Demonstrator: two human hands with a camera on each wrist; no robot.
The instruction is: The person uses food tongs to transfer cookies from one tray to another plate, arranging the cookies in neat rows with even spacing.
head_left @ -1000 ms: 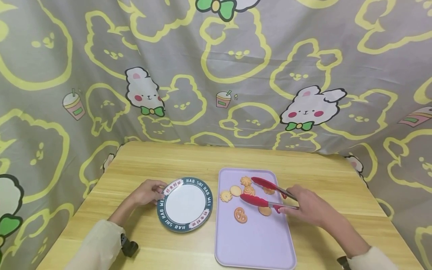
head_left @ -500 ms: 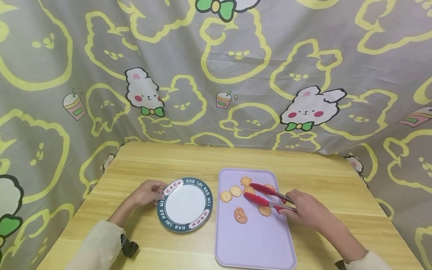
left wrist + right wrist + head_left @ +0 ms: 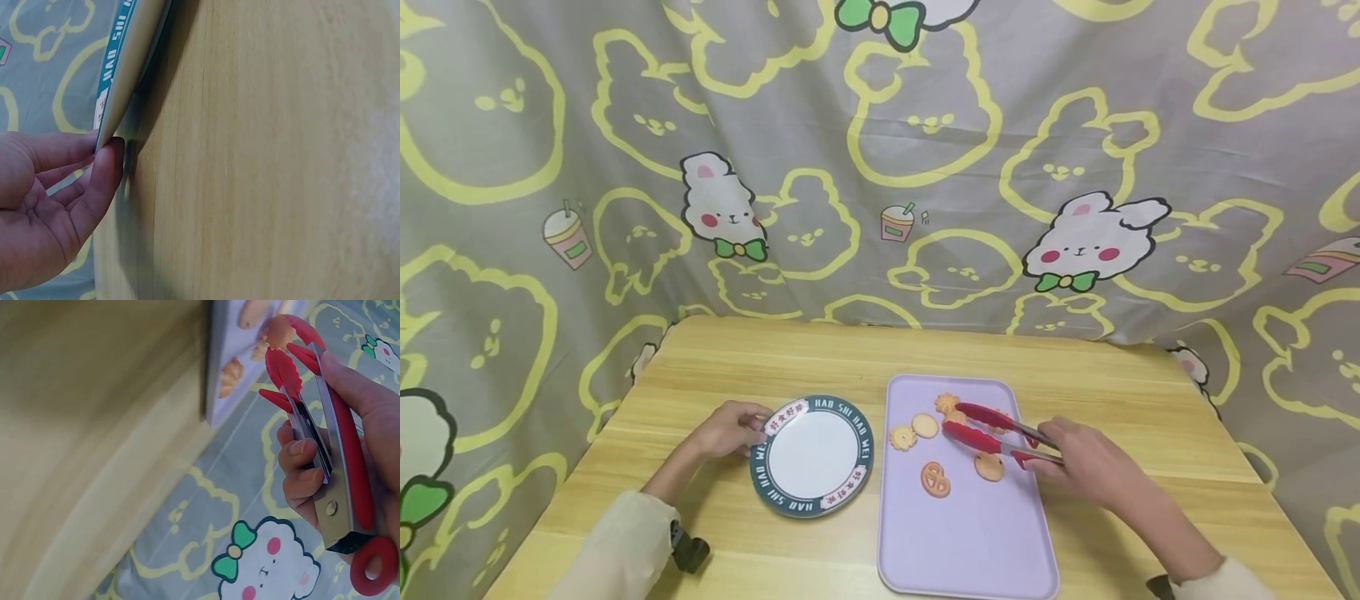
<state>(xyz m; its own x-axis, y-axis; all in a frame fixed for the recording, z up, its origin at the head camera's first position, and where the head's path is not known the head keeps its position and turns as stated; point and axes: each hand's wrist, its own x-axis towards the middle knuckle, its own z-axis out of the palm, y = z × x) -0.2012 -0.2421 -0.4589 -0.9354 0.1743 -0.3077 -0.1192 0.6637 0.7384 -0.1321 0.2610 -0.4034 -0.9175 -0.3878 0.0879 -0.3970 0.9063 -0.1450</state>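
Observation:
My left hand (image 3: 730, 429) pinches the rim of a white plate (image 3: 812, 454) with a dark green lettered border. In the left wrist view the thumb and fingers (image 3: 107, 172) grip the plate's edge, which stands a little above the table. My right hand (image 3: 1086, 462) holds red-tipped metal tongs (image 3: 973, 436) over a lilac tray (image 3: 962, 542). The tong heads stand on either side of a swirled cookie (image 3: 279, 331), close around it in the right wrist view. A star-shaped cookie (image 3: 947, 402) lies just behind it. A pretzel cookie (image 3: 936, 480) lies nearer the tray's middle.
More cookies lie on the tray: a plain round one (image 3: 924, 426), a flower-shaped one (image 3: 898, 443) by the left edge, and a round one (image 3: 989, 468) below the tongs. The wooden table (image 3: 775, 354) meets a patterned curtain (image 3: 820, 283) at the back.
The tong heads have come closer together around the swirled cookie, which has shifted slightly up toward the star-shaped one. The left hand and plate have stayed in place.

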